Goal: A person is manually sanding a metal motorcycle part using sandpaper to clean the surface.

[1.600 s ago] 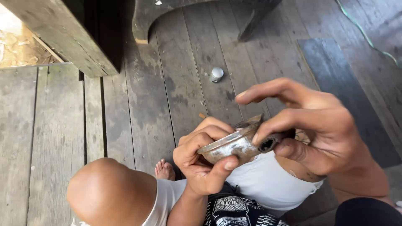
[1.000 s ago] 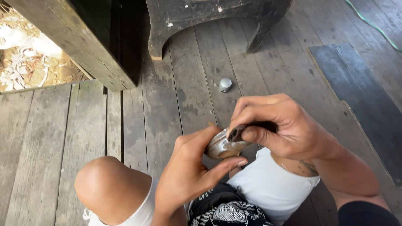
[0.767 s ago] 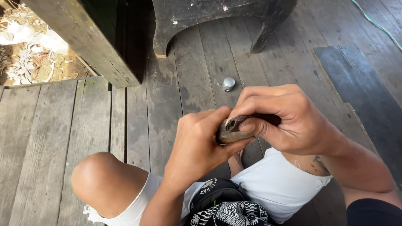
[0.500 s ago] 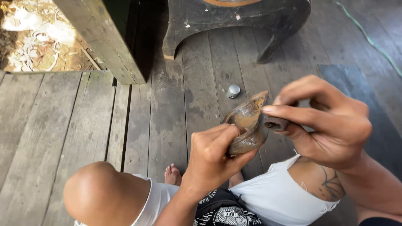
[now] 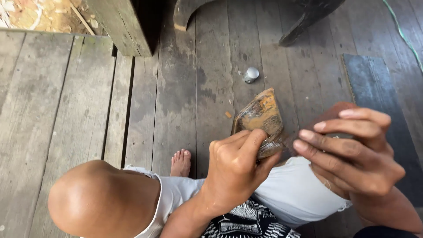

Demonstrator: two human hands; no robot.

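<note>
Your left hand (image 5: 235, 169) sits at the lower centre of the frame, fingers and thumb wrapped around the lower end of a curved, shell-like piece (image 5: 260, 119), brown with orange and grey streaks. The piece stands up from your grip toward the middle of the frame, its hollow side facing you and its narrow tip pointing at the upper part of the picture.

Your right hand (image 5: 352, 154) is at the lower right, just beside the piece. Its fingers (image 5: 335, 128) are stretched out to the left, close together and slightly curled, with the tips near the piece's right edge. Something dark shows under those fingers, but you cannot tell what it is or whether the hand grips it.

Both hands hover above your lap, where white shorts (image 5: 286, 189) and a black garment with a white print (image 5: 246, 222) fill the bottom edge. Your bare knee (image 5: 101, 198) is at the lower left and your toes (image 5: 180, 159) rest on the plank floor (image 5: 66, 110) just left of the left hand.

On the floor, above the piece, lies a small round silver cap (image 5: 251, 74). A small orange chip (image 5: 228, 114) lies left of the piece. A wooden post (image 5: 123, 24) stands at the upper left, a dark wooden stool leg (image 5: 308, 22) at the upper right, a darker board (image 5: 374, 92) along the right side, and a thin green cord (image 5: 403, 33) crosses the upper right corner.
</note>
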